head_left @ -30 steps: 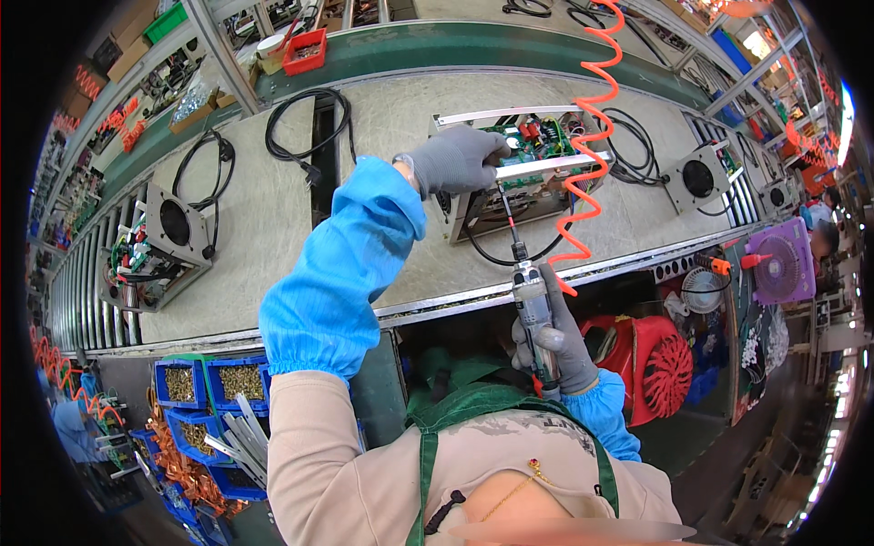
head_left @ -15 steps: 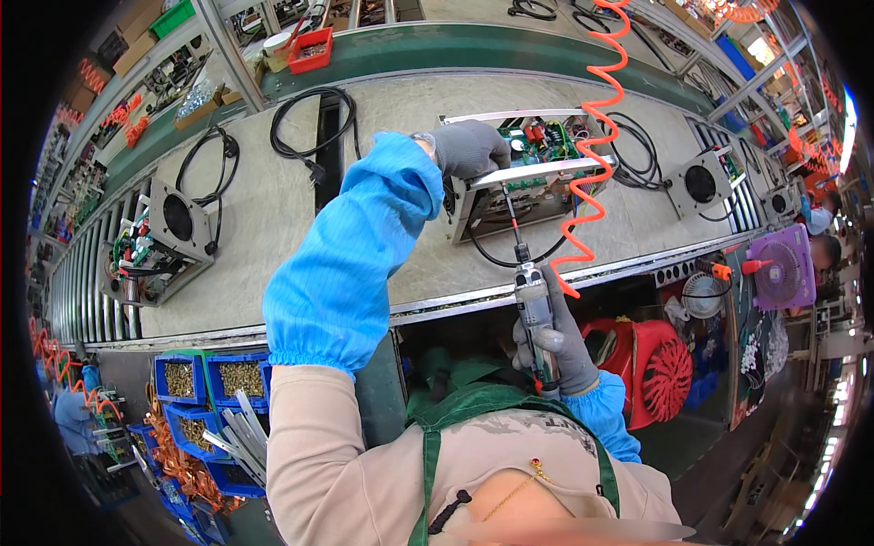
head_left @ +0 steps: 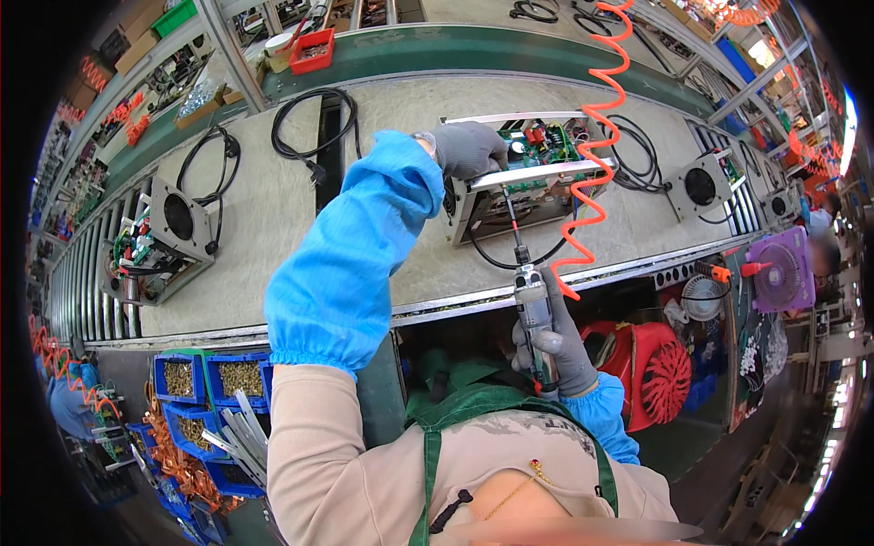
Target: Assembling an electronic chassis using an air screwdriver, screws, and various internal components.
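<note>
A metal chassis (head_left: 481, 218) with green circuit boards (head_left: 537, 150) and pale rails stands on the work surface in front of me. My left hand (head_left: 470, 149), in a grey glove, is closed over the chassis's left end; its fingertips are partly hidden. Below it, my right hand (head_left: 566, 341), gloved too, wraps around a silver power screwdriver (head_left: 533, 305). The long bit points up and away, its tip at the chassis's near rail (head_left: 537, 175). A black cable (head_left: 496, 264) loops beneath the chassis.
An orange coiled air hose (head_left: 601, 109) hangs in front of the chassis's right side. Similar units with fans stand at left (head_left: 177, 218) and right (head_left: 699, 185). Coiled black cords (head_left: 314, 127) lie on the surface. Blue bins of fasteners (head_left: 238, 378) sit lower left, a red stool (head_left: 637, 364) lower right.
Almost nothing differs. Both hands, the screwdriver and the chassis stay in nearly the same place.
</note>
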Demonstrator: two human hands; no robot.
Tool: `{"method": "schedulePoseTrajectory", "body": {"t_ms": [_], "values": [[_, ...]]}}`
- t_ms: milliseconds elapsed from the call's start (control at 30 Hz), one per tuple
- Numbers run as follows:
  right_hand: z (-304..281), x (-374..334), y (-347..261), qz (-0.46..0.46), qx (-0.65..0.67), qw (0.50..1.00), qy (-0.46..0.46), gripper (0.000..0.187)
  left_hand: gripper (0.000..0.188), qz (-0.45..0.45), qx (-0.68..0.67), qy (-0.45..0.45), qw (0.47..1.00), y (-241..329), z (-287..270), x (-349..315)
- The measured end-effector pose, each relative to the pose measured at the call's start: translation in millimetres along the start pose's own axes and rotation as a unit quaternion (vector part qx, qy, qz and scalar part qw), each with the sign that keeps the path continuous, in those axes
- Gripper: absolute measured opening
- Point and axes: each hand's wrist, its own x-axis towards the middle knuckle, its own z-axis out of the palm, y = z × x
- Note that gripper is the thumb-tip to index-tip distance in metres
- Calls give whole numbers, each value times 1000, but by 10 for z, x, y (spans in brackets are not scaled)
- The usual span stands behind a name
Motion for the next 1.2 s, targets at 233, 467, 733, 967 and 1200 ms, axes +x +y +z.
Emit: {"method": "schedulePoseTrajectory", "body": {"t_ms": [233, 467, 733, 967, 1200], "values": [[-37, 15, 26, -1, -1, 1000, -5, 108, 20, -15, -1, -8, 1000, 27, 23, 68], [-38, 13, 34, -5, 9, 1000, -12, 108, 21, 26, -43, -26, 998, -96, -23, 57], [-46, 18, 42, -1, 6, 1000, -14, 108, 24, 29, -26, -15, 999, -38, 6, 74], [-65, 22, 46, -3, 12, 1000, -22, 107, 31, -4, -90, 49, 995, 56, 32, -68], [-66, 28, 59, -6, 5, 1000, -22, 107, 32, -10, -111, 26, 993, 55, 1, -46]]}}
